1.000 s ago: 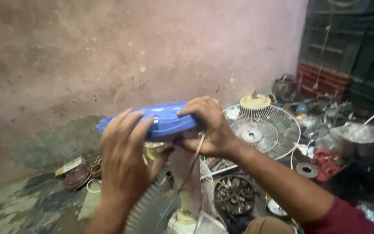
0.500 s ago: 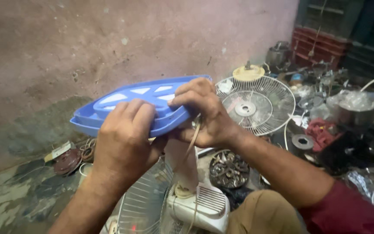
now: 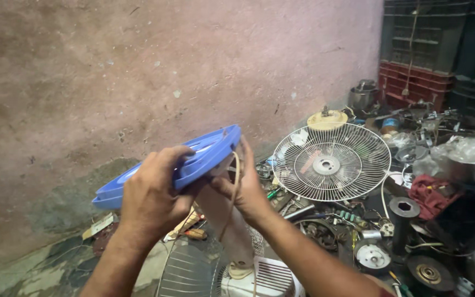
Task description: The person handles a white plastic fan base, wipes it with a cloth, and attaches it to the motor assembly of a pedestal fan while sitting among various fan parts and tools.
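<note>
A view from a head camera looks down at a person's two bare hands, raised in front of a stained pink wall (image 3: 138,71). Both hands hold a blue plastic fan blade (image 3: 193,157), tilted with its right end high and its left end low, in the air above the floor. The left hand (image 3: 152,195) wraps over the near edge of the blade, fingers curled tight around the rim. The right hand (image 3: 243,190) is closed on the far right part from beneath, thumb up against the edge. A thin cream cord (image 3: 232,195) hangs past the right hand.

Directly below the hands stands a white fan body (image 3: 259,278) with a pale upright neck (image 3: 224,220), and a wire grille (image 3: 185,272) lies beside it. To the right, a round white fan guard (image 3: 331,162) leans upright among scattered parts: a dark motor (image 3: 317,234), a small metal disc (image 3: 373,256), a red cloth (image 3: 432,192) and a steel pot (image 3: 468,162). Red crates (image 3: 413,82) are stacked at the back wall.

Handling such a blade well likely means keeping the grip spread on opposite edges, as here, so the thin plastic does not twist or crack, holding it level over the fan body, and keeping the loose cord clear of the rim.
</note>
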